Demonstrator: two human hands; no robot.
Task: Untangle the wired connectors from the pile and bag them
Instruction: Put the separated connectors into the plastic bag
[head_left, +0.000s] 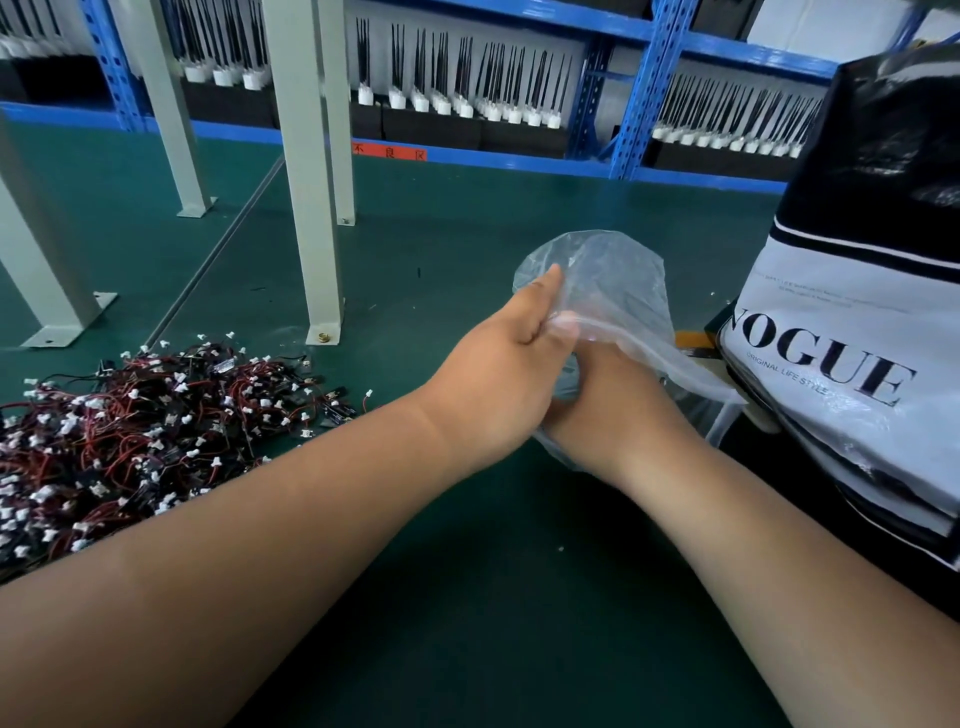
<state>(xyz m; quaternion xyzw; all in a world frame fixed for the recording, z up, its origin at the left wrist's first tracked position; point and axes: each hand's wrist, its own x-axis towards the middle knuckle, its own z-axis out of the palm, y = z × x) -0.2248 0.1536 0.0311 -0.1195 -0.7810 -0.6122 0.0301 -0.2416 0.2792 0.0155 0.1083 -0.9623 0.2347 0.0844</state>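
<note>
A pile of red-and-black wired connectors (130, 431) with small white plugs lies tangled on the green mat at the left. A clear plastic bag (608, 291) is held up in the middle of the view. My left hand (498, 379) pinches the bag's edge between thumb and fingers. My right hand (602, 410) is pushed inside the bag's mouth, mostly covered by the plastic and by the left hand, so its fingers are hidden. Whether the bag holds any connectors cannot be seen.
A black-and-white printed bag (857, 332) stands at the right edge of the green mat (467, 571). Grey metal frame legs (311, 208) are bolted down behind the pile. Blue shelving (634, 88) with rows of black antennas runs along the back.
</note>
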